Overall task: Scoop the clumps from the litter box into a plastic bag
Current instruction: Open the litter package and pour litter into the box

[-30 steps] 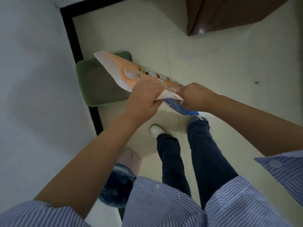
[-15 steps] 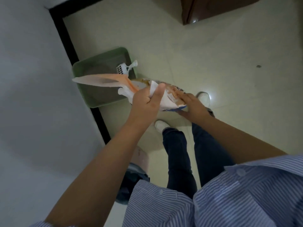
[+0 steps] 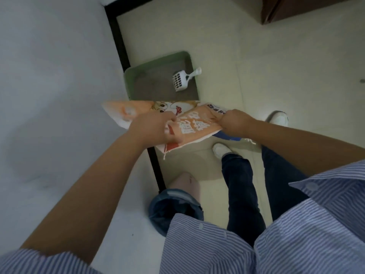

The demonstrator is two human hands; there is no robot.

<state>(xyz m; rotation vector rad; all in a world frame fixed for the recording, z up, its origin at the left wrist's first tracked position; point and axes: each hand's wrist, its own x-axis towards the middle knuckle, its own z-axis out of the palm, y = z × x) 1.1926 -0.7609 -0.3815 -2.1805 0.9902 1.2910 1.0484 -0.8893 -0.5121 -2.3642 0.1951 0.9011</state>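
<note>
Orange bag [image 3: 197, 123] held flat, green litter box [image 3: 158, 64] — white scoop [image 3: 180, 82] inside

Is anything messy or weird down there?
Nothing looks spilled or broken. The white scoop lies in the green litter box with its handle poking over the rim. Both the left hand and right hand grip the orange bag.

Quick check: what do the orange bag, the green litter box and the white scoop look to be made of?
Orange bag: likely thin printed plastic film; it creases where both hands grip it.
Litter box: probably moulded plastic, matte green, with a rounded rim.
Scoop: seemingly rigid white plastic, with a slotted grid.
</note>
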